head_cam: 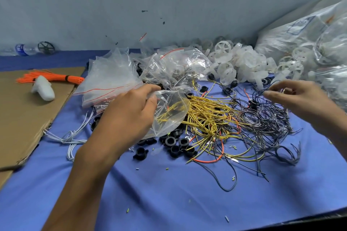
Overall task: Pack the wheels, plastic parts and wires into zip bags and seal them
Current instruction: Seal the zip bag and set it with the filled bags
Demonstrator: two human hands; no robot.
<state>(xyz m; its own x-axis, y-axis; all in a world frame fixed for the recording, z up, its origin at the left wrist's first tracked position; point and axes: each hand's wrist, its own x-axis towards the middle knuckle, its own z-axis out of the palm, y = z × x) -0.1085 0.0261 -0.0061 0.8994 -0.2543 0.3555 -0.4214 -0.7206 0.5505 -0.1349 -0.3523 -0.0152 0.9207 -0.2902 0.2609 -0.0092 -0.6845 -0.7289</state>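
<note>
While gripping zip bag (pixel 169 110) with left hand (pixel 129 112), keeps mouth ready for wires. Right hand (pixel 300 99) pinches dark wires (pixel 266 116), far right, presumably to bag next.

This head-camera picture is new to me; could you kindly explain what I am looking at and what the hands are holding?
There is no machine here: a person wears a wide-angle camera on the head, so you look forward and down at their two bare hands.

The left hand grips an open clear zip bag with some yellow wires already inside. The right hand pinches a thin dark wire lifted from the tangle of dark wires.

On the blue cloth lie a heap of yellow wires, black plastic rings, a few white wires, spare empty zip bags and, at the back, a pile of white plastic wheels. To the left, a cardboard sheet carries a bundle of orange wires.
</note>
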